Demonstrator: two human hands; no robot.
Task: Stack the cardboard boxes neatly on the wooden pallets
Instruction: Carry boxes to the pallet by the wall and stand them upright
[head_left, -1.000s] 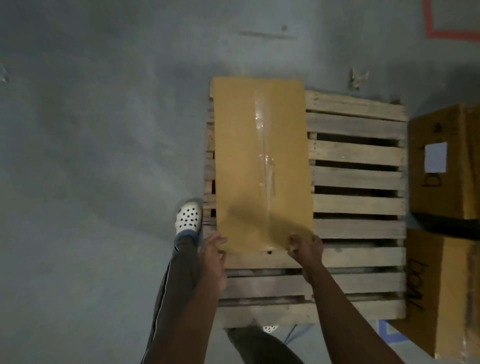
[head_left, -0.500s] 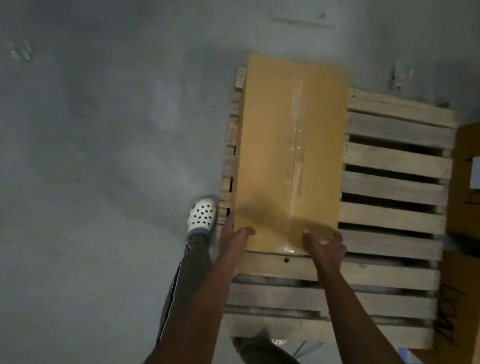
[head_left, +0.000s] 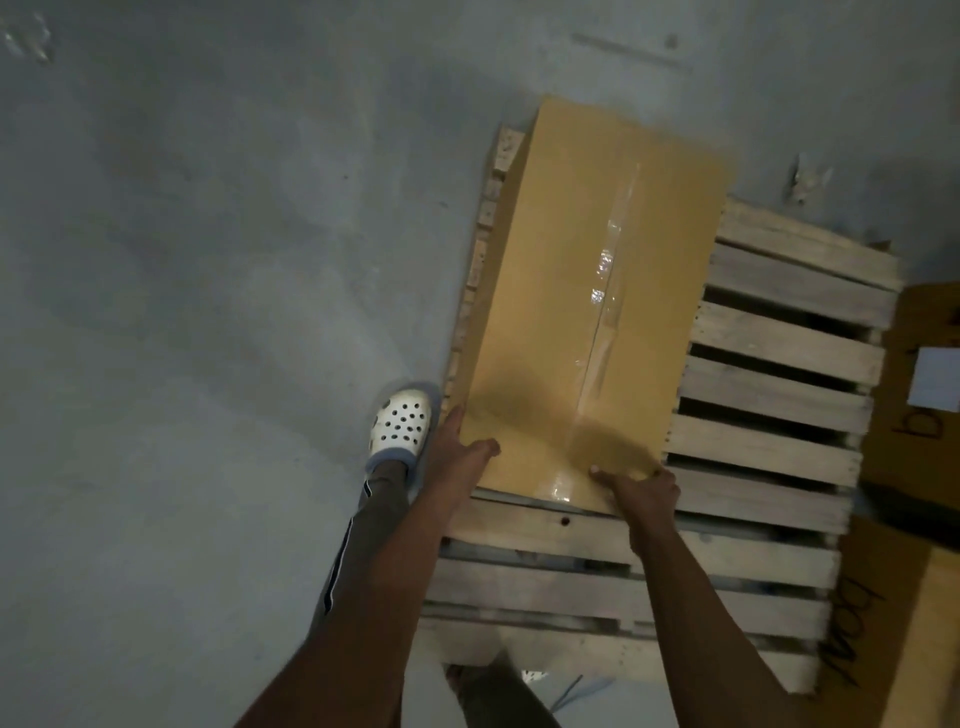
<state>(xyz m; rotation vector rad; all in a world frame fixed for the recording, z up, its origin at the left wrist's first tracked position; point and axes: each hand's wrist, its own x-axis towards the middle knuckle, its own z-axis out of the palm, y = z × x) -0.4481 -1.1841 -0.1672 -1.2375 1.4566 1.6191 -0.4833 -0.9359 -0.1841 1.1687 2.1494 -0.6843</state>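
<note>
On the pallet's left half: box lies flat, long axis running away from the person. Near corners gripped by left hand and right hand, fingers curled on cardboard; both equally near.

I read this as a warehouse or storeroom. Bare grey concrete floor spreads left of the fingers, and a rough slatted wooden pallet lies under and right of them. Marker-scrawled cardboard boxes stand farther right, one with a white label.
</note>
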